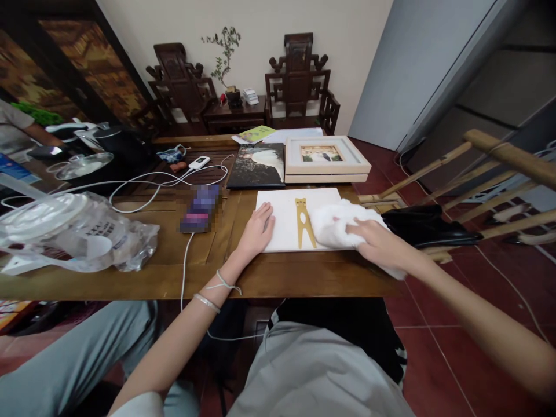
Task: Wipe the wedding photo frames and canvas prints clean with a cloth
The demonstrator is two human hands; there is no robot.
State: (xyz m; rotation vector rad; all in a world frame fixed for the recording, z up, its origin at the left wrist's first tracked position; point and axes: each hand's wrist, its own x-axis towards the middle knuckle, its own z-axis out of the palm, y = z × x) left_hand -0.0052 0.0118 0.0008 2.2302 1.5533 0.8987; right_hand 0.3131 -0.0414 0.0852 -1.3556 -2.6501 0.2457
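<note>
A white board [282, 223] with a tan cat-shaped figure [304, 223] on it lies flat near the front edge of the wooden table [130, 278]. My left hand [257, 231] rests open and flat on the board's left edge. My right hand [379, 242] presses on a white cloth [334, 223] that covers the board's right side, fingers curled over the cloth.
Behind the board lie a framed photo [324, 157] and a dark picture panel [257, 165]. A phone [200, 208] on a white cable, a plastic bag [87, 234] and a kettle [82, 165] sit to the left. A black bag [428, 226] and wooden rack [499, 174] stand right. Another person's arm [26, 130] shows far left.
</note>
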